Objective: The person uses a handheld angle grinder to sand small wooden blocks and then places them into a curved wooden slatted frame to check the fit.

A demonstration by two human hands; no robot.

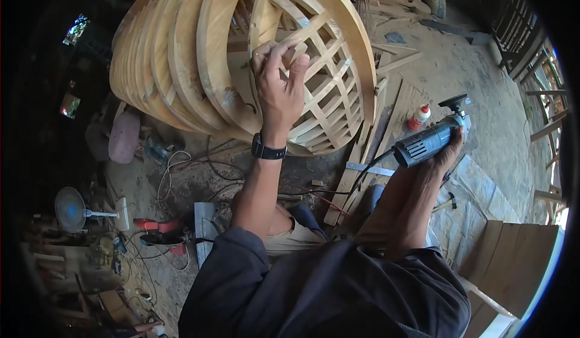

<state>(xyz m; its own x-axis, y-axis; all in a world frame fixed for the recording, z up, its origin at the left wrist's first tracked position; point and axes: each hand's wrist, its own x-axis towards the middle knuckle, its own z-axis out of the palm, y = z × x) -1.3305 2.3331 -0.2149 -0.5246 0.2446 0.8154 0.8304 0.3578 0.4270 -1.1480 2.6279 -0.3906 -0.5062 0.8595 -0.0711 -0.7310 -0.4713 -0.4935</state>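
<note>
A large curved wooden frame (217,66) stands in front of me, with thick ribs on its left and a lattice of crossed slats (329,87) on its right. My left hand (281,90), a dark watch on its wrist, reaches to the inner edge of the lattice. Its fingers are curled, and a pale piece of wood (297,51) shows between thumb and forefinger; whether this is loose or part of the lattice I cannot tell. At the right, my right hand (450,151) grips a blue corded power sander (429,141), its flat pad raised and apart from the frame.
A white bottle with a red cap (419,117) stands beyond the sander, near long boards (380,132). Cords cross the floor below the frame. A hammer (446,202) lies on sheeting at the right. On the left are a fan (71,209) and a red-and-black tool (160,232).
</note>
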